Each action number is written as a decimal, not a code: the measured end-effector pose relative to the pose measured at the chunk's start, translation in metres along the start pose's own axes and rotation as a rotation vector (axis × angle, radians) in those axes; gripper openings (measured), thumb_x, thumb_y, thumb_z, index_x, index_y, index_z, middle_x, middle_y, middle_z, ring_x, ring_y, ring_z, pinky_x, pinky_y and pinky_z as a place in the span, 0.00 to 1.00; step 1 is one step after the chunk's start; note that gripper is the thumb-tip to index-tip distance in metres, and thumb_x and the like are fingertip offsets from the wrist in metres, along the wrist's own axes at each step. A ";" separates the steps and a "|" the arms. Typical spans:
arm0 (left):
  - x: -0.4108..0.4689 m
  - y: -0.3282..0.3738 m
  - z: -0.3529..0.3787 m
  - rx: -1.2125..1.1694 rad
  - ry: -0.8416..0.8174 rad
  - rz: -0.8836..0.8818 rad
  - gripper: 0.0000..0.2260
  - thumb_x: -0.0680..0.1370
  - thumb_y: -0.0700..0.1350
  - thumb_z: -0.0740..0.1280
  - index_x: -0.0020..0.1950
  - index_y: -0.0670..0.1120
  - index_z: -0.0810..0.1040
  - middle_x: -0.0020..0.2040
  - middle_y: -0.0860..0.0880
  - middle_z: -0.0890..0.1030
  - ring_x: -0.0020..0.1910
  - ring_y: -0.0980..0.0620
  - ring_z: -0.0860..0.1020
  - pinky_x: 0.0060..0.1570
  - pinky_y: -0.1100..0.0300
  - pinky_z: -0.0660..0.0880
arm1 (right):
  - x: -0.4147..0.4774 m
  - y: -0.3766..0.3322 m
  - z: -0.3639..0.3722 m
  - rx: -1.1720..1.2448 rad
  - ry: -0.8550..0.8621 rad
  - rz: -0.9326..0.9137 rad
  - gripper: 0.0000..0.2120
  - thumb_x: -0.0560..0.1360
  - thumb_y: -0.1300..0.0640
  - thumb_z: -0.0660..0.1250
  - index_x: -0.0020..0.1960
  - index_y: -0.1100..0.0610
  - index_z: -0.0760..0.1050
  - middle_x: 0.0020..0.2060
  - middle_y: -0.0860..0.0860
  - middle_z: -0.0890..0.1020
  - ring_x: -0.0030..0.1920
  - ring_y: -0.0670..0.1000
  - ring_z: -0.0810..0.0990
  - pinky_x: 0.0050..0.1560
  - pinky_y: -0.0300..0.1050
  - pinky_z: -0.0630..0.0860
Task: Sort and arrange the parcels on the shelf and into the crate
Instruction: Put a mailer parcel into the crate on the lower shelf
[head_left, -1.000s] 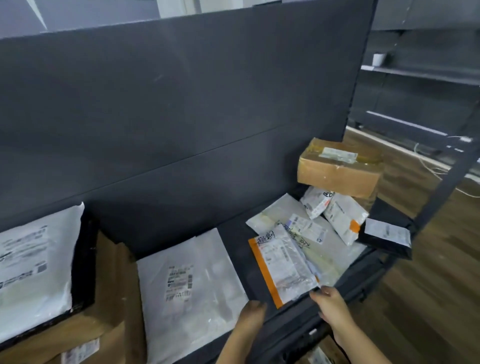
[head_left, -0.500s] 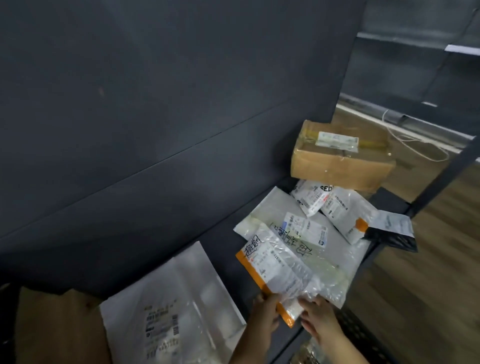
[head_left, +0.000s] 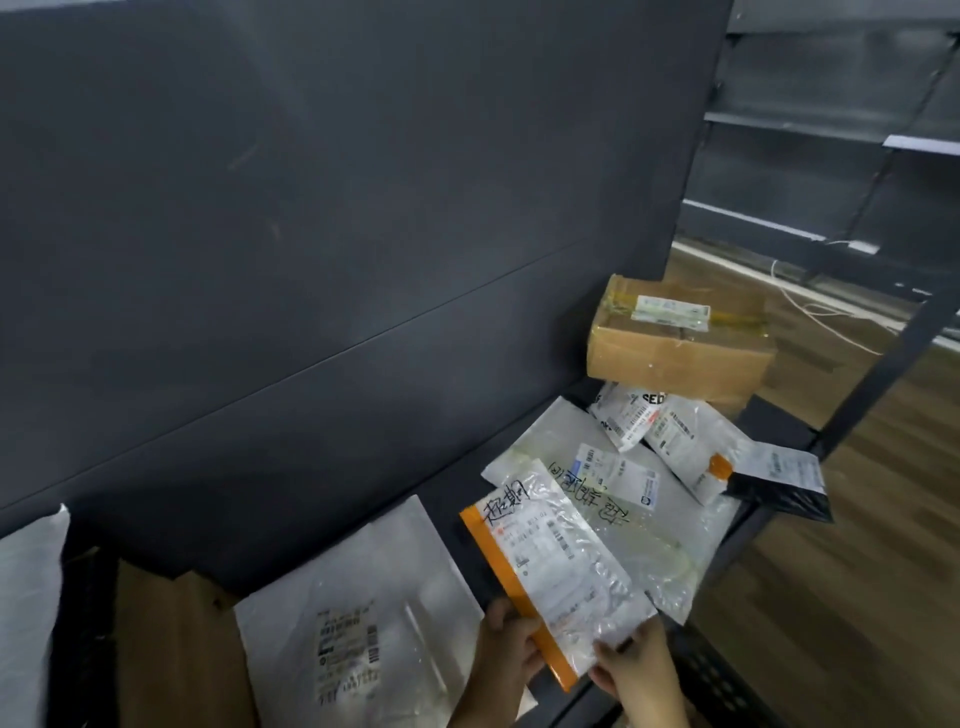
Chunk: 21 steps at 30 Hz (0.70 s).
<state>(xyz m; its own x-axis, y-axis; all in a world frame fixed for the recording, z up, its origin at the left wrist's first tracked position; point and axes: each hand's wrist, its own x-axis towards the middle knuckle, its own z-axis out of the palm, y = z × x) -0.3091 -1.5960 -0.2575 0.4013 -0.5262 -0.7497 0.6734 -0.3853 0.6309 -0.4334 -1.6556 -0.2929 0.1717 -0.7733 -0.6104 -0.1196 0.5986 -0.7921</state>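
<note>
An orange-edged clear parcel (head_left: 553, 558) with a white label and black handwriting lies at the front of the dark shelf (head_left: 447, 493). My left hand (head_left: 511, 647) grips its near orange corner. My right hand (head_left: 636, 670) pinches its near right corner. Under and behind it lies a large clear flat parcel (head_left: 644, 525) with handwriting. Two small white pouches (head_left: 670, 441) rest behind that, below a taped cardboard box (head_left: 675, 345). A black mailer (head_left: 784, 480) hangs over the shelf's right end. A big white mailer (head_left: 363, 613) lies to the left.
A brown cardboard box (head_left: 176, 649) and a white bag (head_left: 28, 613) fill the shelf's left part. The dark back panel (head_left: 337, 208) rises behind everything. A black perforated crate edge (head_left: 711, 675) shows below my right hand. Wooden floor (head_left: 857, 571) and more shelving stand to the right.
Both hands moved from the shelf's front edge onto the orange-edged parcel and took hold of its near end. The parcel has shifted slightly toward me. The view swung right, then partly back left.
</note>
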 end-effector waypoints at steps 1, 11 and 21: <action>-0.008 0.002 0.001 -0.005 -0.018 0.033 0.11 0.76 0.29 0.60 0.54 0.40 0.73 0.53 0.38 0.80 0.49 0.40 0.81 0.40 0.54 0.79 | -0.007 -0.003 -0.002 0.039 -0.009 0.000 0.33 0.71 0.74 0.67 0.70 0.52 0.63 0.60 0.52 0.71 0.54 0.59 0.75 0.45 0.53 0.77; -0.114 0.033 0.016 0.446 -0.099 0.484 0.15 0.75 0.32 0.65 0.55 0.50 0.75 0.54 0.47 0.81 0.47 0.54 0.81 0.39 0.68 0.77 | -0.077 -0.079 -0.074 0.039 -0.368 -0.229 0.08 0.76 0.64 0.66 0.54 0.56 0.77 0.47 0.52 0.85 0.46 0.51 0.84 0.39 0.44 0.80; -0.196 -0.056 0.073 0.677 -0.243 0.643 0.17 0.79 0.37 0.58 0.54 0.59 0.75 0.51 0.58 0.82 0.51 0.57 0.81 0.54 0.54 0.79 | -0.114 -0.093 -0.171 0.016 -0.322 -0.350 0.11 0.77 0.66 0.62 0.55 0.56 0.78 0.49 0.53 0.84 0.50 0.55 0.82 0.52 0.57 0.78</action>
<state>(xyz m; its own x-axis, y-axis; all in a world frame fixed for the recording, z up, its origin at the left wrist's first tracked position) -0.4712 -1.5267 -0.1314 0.3779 -0.9026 -0.2064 -0.1617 -0.2838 0.9451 -0.6090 -1.6588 -0.1515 0.4938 -0.8265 -0.2704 0.0146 0.3188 -0.9477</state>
